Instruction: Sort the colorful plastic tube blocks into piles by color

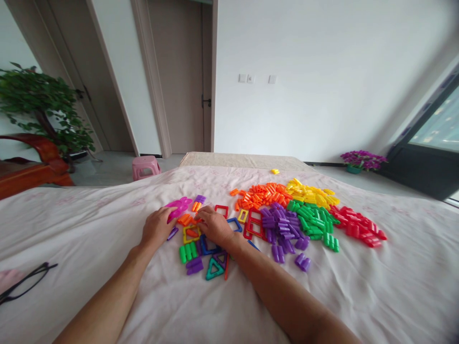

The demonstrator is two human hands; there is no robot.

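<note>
My left hand (158, 227) is at the pink flower-shaped piece (181, 205), its fingers closed on the near edge. My right hand (215, 224) reaches over the small mixed group, fingertips near the orange pieces (185, 220); what they touch is hard to make out. Under and around it lie a yellow frame (187, 239), a blue frame (207, 247) and a teal triangle (214, 270). Green pieces (188, 252) and purple pieces (194, 266) sit on the near left. Red frames (254, 217) lie to the right of my right hand.
Piles of orange (265, 195), yellow (308, 193), green (311, 219), purple (281, 222) and red pieces (358, 224) cover the right side of the cloth (118, 205). Black glasses (30, 277) lie at the left. A pink stool (146, 166) stands beyond.
</note>
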